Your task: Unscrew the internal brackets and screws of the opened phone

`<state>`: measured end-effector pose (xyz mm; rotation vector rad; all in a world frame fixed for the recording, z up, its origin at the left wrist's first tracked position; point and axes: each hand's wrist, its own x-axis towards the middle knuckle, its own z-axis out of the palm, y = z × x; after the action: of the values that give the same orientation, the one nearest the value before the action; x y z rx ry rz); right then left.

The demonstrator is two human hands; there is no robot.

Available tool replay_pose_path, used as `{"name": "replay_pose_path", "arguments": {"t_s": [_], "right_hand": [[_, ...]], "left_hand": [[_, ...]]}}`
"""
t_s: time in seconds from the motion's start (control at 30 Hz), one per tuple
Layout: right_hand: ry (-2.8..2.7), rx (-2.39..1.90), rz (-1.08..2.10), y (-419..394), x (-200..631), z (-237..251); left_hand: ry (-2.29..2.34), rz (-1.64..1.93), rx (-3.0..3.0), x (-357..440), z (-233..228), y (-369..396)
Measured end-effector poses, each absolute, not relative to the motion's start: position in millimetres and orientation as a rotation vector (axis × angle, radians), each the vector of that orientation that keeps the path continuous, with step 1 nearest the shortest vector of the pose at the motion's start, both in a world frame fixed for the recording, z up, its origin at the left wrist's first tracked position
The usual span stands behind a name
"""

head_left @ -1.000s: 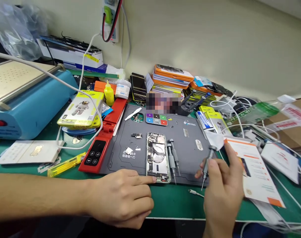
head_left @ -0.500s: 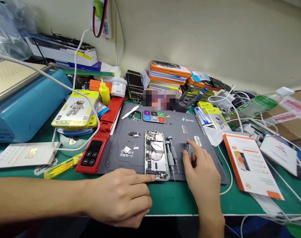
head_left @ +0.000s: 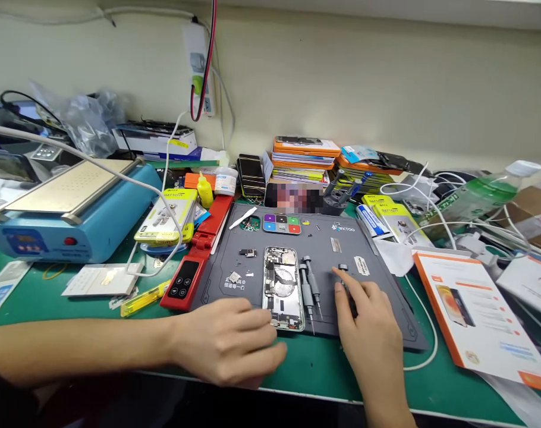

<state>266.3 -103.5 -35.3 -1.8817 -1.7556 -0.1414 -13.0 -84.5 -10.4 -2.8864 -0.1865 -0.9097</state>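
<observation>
2 screwdrivers (head_left: 310, 289), 1 phone (head_left: 283, 287)

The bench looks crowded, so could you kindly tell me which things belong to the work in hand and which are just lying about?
In hand: opened phone under the left hand; screwdriver under the right hand; two spare screwdrivers; grey mat.

Lying about: blue machine; yellow boxes; red device; orange leaflet; green bottle.

Bare mat (head_left: 342, 229) left open between opened phone (head_left: 283, 288) and booklet (head_left: 475, 315); passage narrowed by two screwdrivers (head_left: 310, 286); bench (head_left: 52, 306) rear blocked by stacked boxes (head_left: 305, 157), cables (head_left: 435, 202).
</observation>
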Motion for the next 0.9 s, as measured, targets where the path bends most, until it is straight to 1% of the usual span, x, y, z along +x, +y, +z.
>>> {"name": "replay_pose_path", "arguments": {"t_s": [0.07, 0.1, 0.13, 0.2, 0.3, 0.53, 0.9], "right_hand": [[-1.766, -1.87, -0.14, -104, 268, -36], [-1.77, -1.866, -0.138, -105, 268, -36], [-1.773, -1.862, -0.136, -105, 268, -36], [-1.778, -1.855, -0.135, -106, 269, -36], [-1.791, -1.843, -0.139, -106, 270, -36], [-1.815, -1.826, -0.139, -109, 271, -35], [-1.826, -1.827, -0.156, -108, 269, -36]], "left_hand": [[-0.528, -0.875, -2.831, -17, 2, -72], [-0.799, -0.753, -2.858, -20, 7, -63], [-0.96, -0.714, -2.831, -24, 11, -53], [-1.16, -0.658, -2.793, -34, 15, -31], [-1.337, -0.58, -2.796, -45, 9, -8], [-1.495, -0.579, -2.873, -47, -5, 1], [-1.473, -0.545, -2.975, -45, -6, 15]]}}
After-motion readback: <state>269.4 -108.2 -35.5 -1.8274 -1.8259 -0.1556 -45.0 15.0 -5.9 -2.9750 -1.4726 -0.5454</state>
